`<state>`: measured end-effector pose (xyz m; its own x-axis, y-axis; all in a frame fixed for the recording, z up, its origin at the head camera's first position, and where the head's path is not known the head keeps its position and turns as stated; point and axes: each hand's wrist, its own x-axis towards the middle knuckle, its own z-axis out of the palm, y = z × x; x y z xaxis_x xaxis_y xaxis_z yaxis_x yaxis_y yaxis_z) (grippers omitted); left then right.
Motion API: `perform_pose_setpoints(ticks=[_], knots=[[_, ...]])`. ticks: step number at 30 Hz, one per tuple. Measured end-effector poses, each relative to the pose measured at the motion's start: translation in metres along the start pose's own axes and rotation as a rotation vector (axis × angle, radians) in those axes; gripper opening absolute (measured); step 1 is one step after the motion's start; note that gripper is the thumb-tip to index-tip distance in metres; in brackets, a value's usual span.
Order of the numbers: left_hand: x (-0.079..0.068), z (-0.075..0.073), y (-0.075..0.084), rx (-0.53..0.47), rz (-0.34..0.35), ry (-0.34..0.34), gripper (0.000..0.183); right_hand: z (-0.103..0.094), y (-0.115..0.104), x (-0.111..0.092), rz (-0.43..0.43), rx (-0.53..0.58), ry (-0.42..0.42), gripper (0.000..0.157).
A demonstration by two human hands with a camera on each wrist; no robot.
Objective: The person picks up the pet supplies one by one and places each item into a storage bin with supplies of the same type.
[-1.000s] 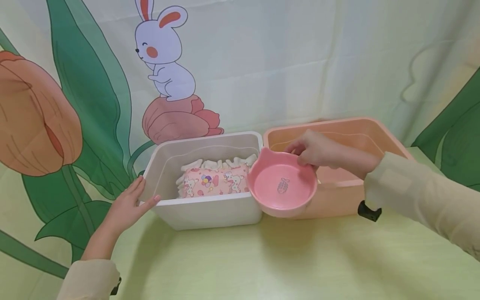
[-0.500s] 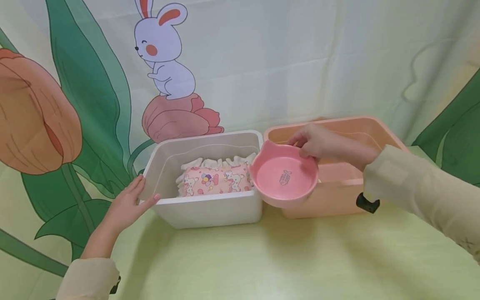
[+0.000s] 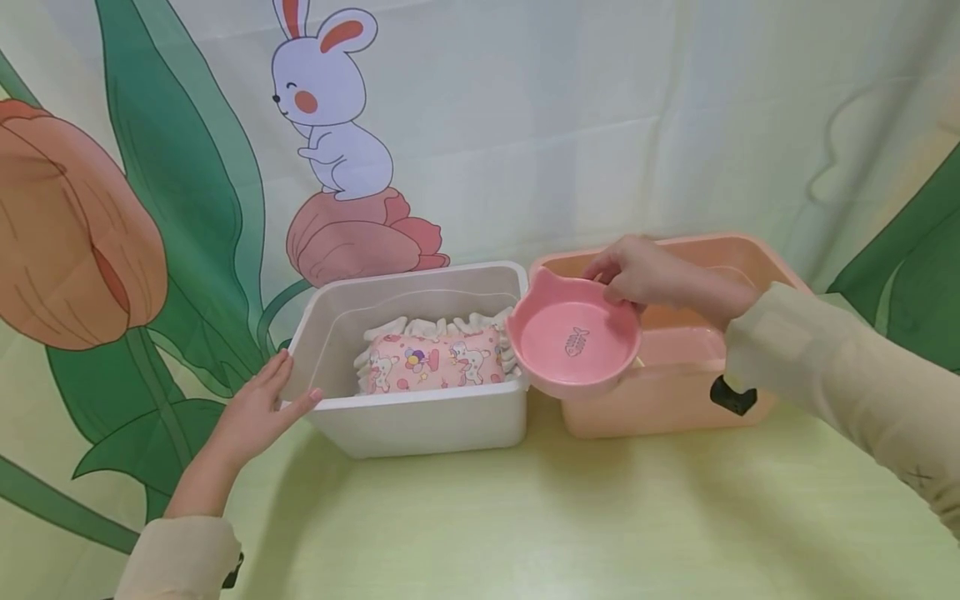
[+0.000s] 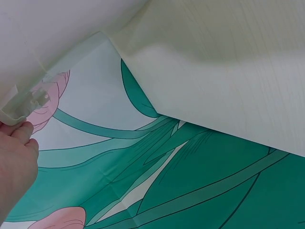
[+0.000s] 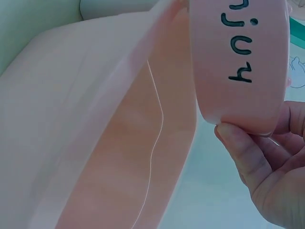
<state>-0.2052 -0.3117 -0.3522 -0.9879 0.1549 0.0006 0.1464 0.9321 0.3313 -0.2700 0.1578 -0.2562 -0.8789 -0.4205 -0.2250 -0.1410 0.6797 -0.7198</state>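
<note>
A pink cat-eared pet bowl with a fish-bone print inside is tilted toward me over the near left part of the peach bin. My right hand pinches its far right rim between thumb and fingers. In the right wrist view, dark lettering shows on the outside of the bowl. My left hand rests on the near left corner of the white bin, fingers and thumb spread along the rim. Inside that bin lies a pink printed pillow with white frills.
The two bins stand side by side on a pale green-yellow table. Behind them hangs a curtain printed with a rabbit and tulips. A pink surface shows inside the peach bin, partly hidden by my right arm.
My right hand has raised the bowl and shifted it slightly to the right, away from the white bin. The left hand keeps its place on the rim.
</note>
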Motion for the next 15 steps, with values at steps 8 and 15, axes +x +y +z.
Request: perform_pose_setpoints(ticks=[8,15], knots=[[-0.001,-0.001,0.002,-0.003,-0.008,-0.004,0.081,-0.005,0.003,0.001,-0.019,0.046,-0.013,0.039],[-0.001,-0.001,0.002,-0.002,-0.016,-0.007,0.081,-0.011,0.005,0.011,0.021,-0.060,0.041,0.042]])
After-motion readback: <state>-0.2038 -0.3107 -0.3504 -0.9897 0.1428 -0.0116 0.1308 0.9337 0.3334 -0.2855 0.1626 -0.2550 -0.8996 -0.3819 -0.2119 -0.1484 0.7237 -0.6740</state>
